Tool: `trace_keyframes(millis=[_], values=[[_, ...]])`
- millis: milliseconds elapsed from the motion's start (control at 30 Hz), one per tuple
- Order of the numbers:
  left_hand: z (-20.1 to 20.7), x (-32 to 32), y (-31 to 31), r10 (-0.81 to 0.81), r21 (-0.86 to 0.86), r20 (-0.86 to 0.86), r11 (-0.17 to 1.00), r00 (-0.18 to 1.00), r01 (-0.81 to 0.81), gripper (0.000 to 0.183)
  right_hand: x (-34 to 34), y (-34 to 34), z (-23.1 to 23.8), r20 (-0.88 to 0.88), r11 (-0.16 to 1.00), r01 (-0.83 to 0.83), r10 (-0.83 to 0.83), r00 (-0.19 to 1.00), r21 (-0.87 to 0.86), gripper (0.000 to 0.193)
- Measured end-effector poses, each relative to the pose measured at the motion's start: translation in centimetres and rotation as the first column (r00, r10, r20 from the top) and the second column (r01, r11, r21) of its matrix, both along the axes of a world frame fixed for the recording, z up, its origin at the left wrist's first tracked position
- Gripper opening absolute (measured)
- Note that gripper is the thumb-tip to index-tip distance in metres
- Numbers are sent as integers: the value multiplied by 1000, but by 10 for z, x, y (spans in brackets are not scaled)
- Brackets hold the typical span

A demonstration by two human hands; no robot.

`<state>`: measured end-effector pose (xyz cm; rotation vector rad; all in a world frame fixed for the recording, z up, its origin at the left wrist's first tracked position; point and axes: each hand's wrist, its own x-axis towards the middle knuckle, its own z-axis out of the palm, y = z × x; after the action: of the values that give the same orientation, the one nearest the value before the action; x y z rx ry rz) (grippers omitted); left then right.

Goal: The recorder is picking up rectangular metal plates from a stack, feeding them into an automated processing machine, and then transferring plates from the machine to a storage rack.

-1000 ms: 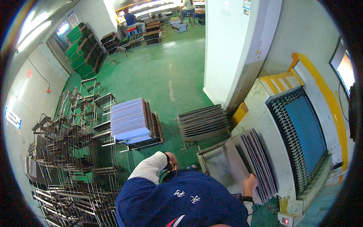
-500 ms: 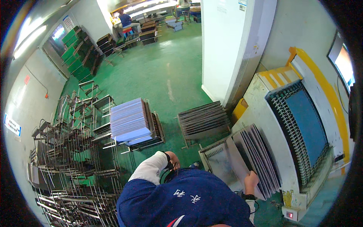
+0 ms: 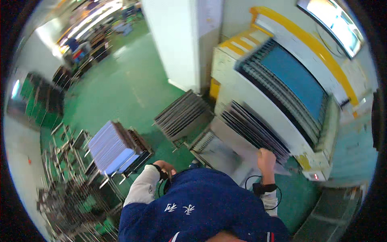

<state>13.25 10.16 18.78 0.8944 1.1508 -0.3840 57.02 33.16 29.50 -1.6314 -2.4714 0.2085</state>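
My right hand [image 3: 266, 158] is closed on the upper edge of a thin, pale grey-brown panel [image 3: 236, 139], which stands tilted in a metal rack [image 3: 213, 148] in front of me. Just beyond that panel, several similar dark-edged panels [image 3: 252, 128] lean in a row against the machine. My left hand [image 3: 165, 166] is close to my torso, its fingers curled inward and partly hidden; anything in them cannot be made out. Left of it stands a rack packed with bluish-white panels [image 3: 115, 149], apart from the hand.
A large pale machine [image 3: 229, 88] with a roller bed and blue sheet stands to the right, below a lit screen [image 3: 334, 24]. Another rack of grey panels [image 3: 183, 117] is ahead, near a white pillar [image 3: 173, 44]. Tangled metal racks [image 3: 68, 193] crowd the left.
The view has turned right, shifting the racks and machine leftward. My right hand still grips a panel, now tilted differently against the row. My left hand stays by my torso.
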Motion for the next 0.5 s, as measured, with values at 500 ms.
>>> trace_keyframes(millis=[500], values=[[18,26,64,-277,-90,-174,960,945,264,69,79,-4,190,-972,737,668,-216,95,-98,16]])
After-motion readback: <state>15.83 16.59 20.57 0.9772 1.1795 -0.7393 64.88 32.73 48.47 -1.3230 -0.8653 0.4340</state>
